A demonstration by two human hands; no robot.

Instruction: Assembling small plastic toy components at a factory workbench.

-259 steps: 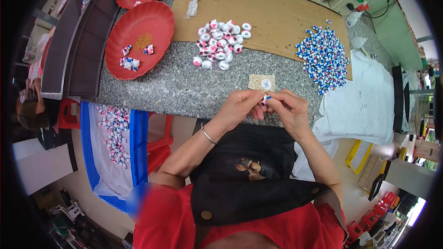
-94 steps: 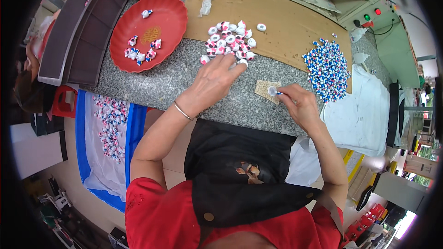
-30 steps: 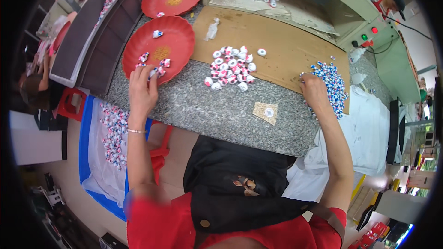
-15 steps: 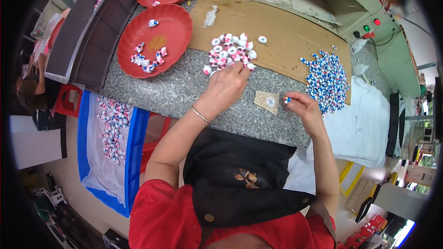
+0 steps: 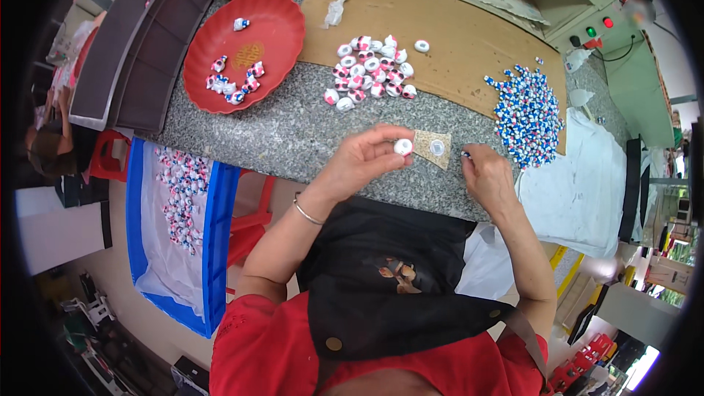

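Observation:
My left hand (image 5: 361, 161) pinches a small white-and-pink figurine piece (image 5: 403, 147), its round, ring-like underside showing. Right beside it on the granite lies a beige patch (image 5: 430, 148) with a round pale disc on it. My right hand (image 5: 489, 180) is closed just right of the patch, with a tiny blue-and-white piece (image 5: 466, 154) at the fingertips, mostly hidden. Ahead of my left hand rests a group of white, pink and black figurine pieces (image 5: 370, 73). A heap of small blue-and-white pieces (image 5: 526, 121) spreads beyond my right hand.
Red scalloped plates (image 5: 282, 26) stand at the far left, the nearer holding several assembled figurines. Cardboard (image 5: 440, 29) covers the back of the granite counter (image 5: 257, 145). A blue crate (image 5: 218, 249) of figurines sits lower left. At the back is a green-grey cabinet (image 5: 645, 88) with lights.
My left hand has come back from the group of figurine pieces with one in its fingers, stopping beside the beige patch. My right hand still pinches its small piece and has turned.

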